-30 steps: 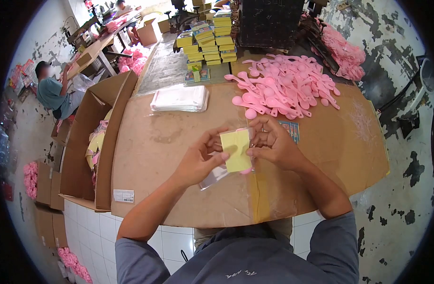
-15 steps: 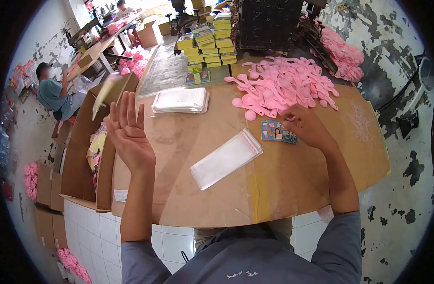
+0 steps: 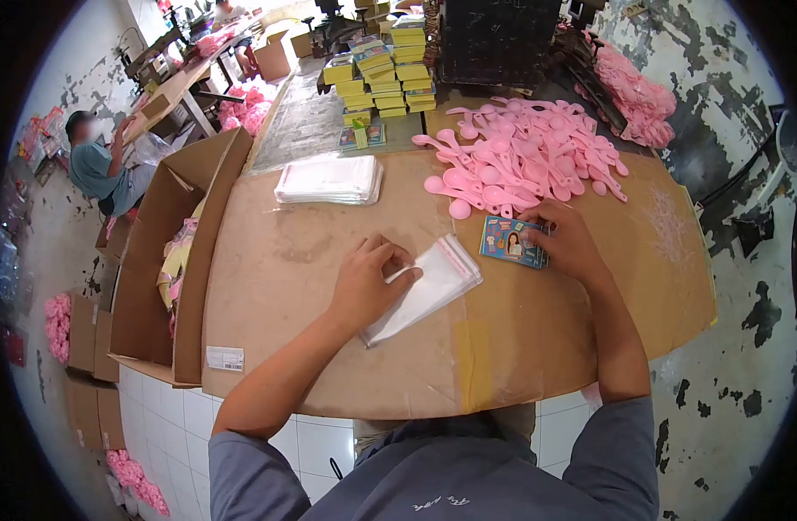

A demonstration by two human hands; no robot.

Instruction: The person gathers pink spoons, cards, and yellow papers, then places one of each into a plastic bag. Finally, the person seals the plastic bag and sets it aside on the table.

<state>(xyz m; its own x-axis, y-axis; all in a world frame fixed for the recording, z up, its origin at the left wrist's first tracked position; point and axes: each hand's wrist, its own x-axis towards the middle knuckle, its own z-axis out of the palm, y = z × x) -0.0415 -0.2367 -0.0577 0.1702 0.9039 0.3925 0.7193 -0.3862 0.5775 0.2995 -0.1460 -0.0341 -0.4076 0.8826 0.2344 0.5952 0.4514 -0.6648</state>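
Observation:
My left hand (image 3: pixel 374 282) is over the stack of clear plastic sleeves (image 3: pixel 429 291) in the middle of the table. Its fingers are curved, with a gap between thumb and fingertips and nothing visible between them. On the right, my right hand (image 3: pixel 565 241) grips the edge of a small pile of blue printed cards (image 3: pixel 505 240), thumb on the top one. Just beyond the cards spreads a heap of pink plastic spoons (image 3: pixel 524 156).
A second stack of clear sleeves (image 3: pixel 329 180) lies farther back. An open cardboard box (image 3: pixel 188 300) stands along the left edge. Bundled yellow-edged card stacks (image 3: pixel 381 78) rise at the back. A seated person (image 3: pixel 103 169) is at the far left.
My left hand has come down from beside the box to the sleeves. The blurred, flat item in the air above the box is gone from view. My right hand has closed on the cards.

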